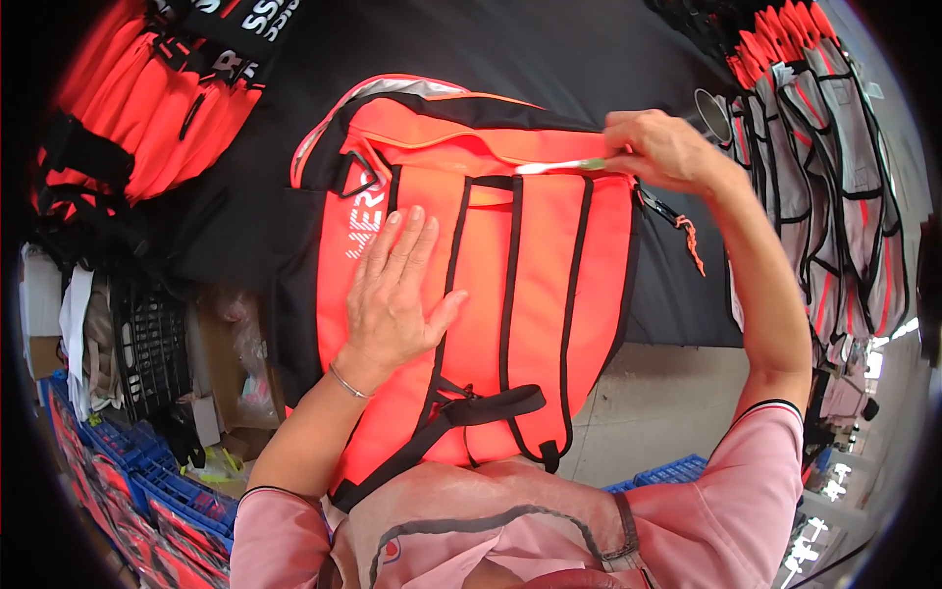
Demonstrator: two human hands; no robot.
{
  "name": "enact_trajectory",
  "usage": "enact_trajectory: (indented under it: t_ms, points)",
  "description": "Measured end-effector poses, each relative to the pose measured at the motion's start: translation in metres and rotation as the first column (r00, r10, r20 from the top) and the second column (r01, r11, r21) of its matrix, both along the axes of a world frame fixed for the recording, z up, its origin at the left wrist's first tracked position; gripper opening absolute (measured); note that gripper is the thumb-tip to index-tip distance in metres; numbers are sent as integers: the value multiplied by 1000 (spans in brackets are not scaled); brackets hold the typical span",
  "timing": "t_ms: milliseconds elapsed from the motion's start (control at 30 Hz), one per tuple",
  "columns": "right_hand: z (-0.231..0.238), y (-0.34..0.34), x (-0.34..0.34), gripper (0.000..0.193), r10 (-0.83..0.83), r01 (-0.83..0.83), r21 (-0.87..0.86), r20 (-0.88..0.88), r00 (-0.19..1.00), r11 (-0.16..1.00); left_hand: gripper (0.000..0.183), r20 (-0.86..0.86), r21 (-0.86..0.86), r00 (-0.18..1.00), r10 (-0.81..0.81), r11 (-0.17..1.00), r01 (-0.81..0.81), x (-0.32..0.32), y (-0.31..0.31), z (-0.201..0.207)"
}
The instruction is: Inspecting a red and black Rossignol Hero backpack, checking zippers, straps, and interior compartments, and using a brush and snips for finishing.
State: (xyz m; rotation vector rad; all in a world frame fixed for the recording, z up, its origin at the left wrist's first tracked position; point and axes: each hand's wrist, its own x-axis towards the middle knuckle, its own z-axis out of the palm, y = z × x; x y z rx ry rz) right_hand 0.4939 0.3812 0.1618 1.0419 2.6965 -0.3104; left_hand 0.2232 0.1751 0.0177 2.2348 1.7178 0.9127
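A bright orange-red backpack (481,294) with black trim lies in front of me, its two shoulder straps facing up. My left hand (397,290) rests flat on the left strap side, fingers stretched out. At the bag's upper right edge, my right hand (655,147) is closed around a slim white-and-green tool (554,167). The tool's pale end points left along the top seam; its exact kind is not clear. A zipper pull with an orange cord (692,243) hangs at the right side. Near my body, a black webbing strap (481,407) crosses the bag's lower part.
Black cloth (549,59) covers the table. Stacked orange-red bags (167,108) sit at the far left, and grey bags with black and red trim (834,167) at the right. Blue crates (167,471) and a cardboard box (221,363) stand at the lower left.
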Motion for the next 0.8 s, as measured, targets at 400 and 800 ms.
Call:
enact_trajectory:
  t_ms: [400,800]
  points:
    - [38,-9,70,14,-19,23,121,-32,999,992,74,-47,21,999,-10,1000,11,0,2,0]
    - [-75,-128,227,25,-753,876,-201,-615,236,439,65,-167,109,970,-176,975,195,45,8,58]
